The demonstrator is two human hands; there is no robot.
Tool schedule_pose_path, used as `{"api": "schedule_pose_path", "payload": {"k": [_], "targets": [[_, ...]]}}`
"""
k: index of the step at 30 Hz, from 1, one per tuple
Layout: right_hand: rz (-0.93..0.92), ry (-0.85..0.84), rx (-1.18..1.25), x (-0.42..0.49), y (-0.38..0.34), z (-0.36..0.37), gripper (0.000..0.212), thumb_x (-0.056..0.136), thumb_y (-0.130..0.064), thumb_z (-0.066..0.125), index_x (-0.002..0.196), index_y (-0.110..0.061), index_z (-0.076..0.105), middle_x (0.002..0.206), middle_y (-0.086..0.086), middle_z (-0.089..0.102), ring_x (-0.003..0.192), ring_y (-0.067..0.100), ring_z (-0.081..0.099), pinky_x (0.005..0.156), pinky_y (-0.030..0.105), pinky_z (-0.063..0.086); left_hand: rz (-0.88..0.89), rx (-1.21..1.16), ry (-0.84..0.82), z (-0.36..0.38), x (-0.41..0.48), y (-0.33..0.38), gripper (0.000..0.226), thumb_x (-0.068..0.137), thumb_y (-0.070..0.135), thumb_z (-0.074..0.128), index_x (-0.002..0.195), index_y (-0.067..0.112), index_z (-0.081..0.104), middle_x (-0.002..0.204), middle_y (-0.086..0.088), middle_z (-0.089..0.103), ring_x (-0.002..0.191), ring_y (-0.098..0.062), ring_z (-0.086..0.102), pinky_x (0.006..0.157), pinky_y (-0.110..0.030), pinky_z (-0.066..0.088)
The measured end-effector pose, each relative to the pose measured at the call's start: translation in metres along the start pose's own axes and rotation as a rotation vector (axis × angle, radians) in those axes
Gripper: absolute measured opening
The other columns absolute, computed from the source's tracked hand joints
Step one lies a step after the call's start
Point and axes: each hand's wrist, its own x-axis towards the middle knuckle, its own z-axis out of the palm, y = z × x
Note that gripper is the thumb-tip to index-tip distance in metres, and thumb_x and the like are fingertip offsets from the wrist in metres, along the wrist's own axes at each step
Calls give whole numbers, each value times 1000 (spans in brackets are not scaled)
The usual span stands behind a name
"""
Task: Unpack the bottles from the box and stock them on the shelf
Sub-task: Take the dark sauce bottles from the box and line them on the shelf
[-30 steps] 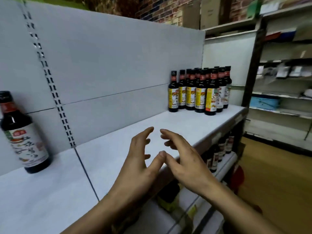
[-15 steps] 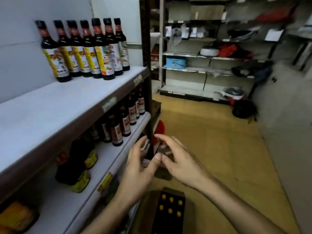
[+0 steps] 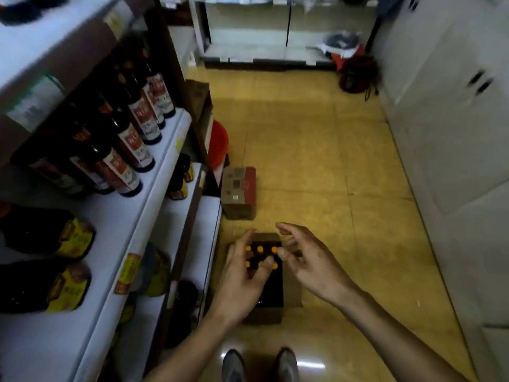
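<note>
A person is looking down at an open cardboard box (image 3: 271,301) sitting on the yellow floor (image 3: 316,150) just in front of their grey shoes (image 3: 233,363), with several orange-capped bottles (image 3: 260,248) standing upright inside its far end. Both hands are hovering over the box with fingers spread wide and holding nothing, the left hand (image 3: 242,282) directly above the caps and the right hand (image 3: 308,264) just beside it over the box's right edge. To the left, shelves (image 3: 154,172) are carrying rows of dark labelled bottles, and a second, closed carton (image 3: 238,191) is lying on the floor beyond the open box.
</note>
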Motion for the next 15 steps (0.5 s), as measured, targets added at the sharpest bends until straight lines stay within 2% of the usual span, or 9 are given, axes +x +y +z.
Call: {"api": "schedule_pose_path", "payload": {"k": [2, 4, 6, 7, 9, 12, 15], "targets": [[65, 3, 32, 3, 16, 21, 50, 103, -29, 57, 150, -33, 42, 132, -18, 48, 114, -1, 54, 99, 25, 51, -44, 4, -58, 5, 5, -26, 66, 96, 44, 64, 153, 41, 31, 152, 13, 43, 132, 4, 50, 101, -15, 47], [128, -8, 65, 6, 33, 43, 50, 103, -25, 57, 150, -32, 42, 127, -19, 47, 113, -1, 54, 94, 15, 49, -76, 1, -113, 11, 11, -51, 66, 95, 44, 64, 153, 41, 32, 154, 11, 43, 135, 3, 48, 106, -23, 49], [188, -15, 90, 8, 52, 65, 50, 103, -25, 57, 151, -29, 41, 132, -16, 47, 115, -1, 53, 84, 0, 41, -111, 5, -158, 16, 15, -75, 67, 95, 45, 64, 153, 42, 31, 156, 11, 41, 138, 0, 47, 109, -30, 49], [218, -9, 95, 8, 63, 77, 50, 103, -25, 57, 151, -28, 42, 136, -14, 48, 116, 1, 53, 82, -2, 38, -130, 11, -178, 20, 18, -87, 68, 96, 45, 64, 154, 41, 29, 157, 11, 39, 138, -2, 46, 109, -31, 48], [271, 3, 111, 8, 83, 99, 50, 103, -27, 57, 151, -27, 43, 143, -7, 50, 122, 5, 55, 85, 0, 38, -171, 38, -204, 28, 24, -110, 69, 98, 40, 63, 156, 37, 28, 157, 9, 37, 135, -5, 45, 109, -33, 47], [331, 0, 150, 10, 118, 133, 50, 103, -27, 57, 152, -24, 43, 147, -3, 49, 128, 8, 53, 96, 15, 43, -207, 76, -214, 43, 38, -151, 68, 98, 32, 65, 156, 30, 30, 152, 1, 43, 131, -12, 50, 102, -33, 52], [375, -10, 156, 15, 153, 167, 50, 103, -28, 56, 152, -22, 43, 148, 0, 50, 129, 12, 54, 102, 25, 46, -251, 93, -210, 58, 48, -194, 68, 97, 35, 66, 155, 30, 32, 147, -1, 46, 128, -15, 52, 98, -37, 55]]}}
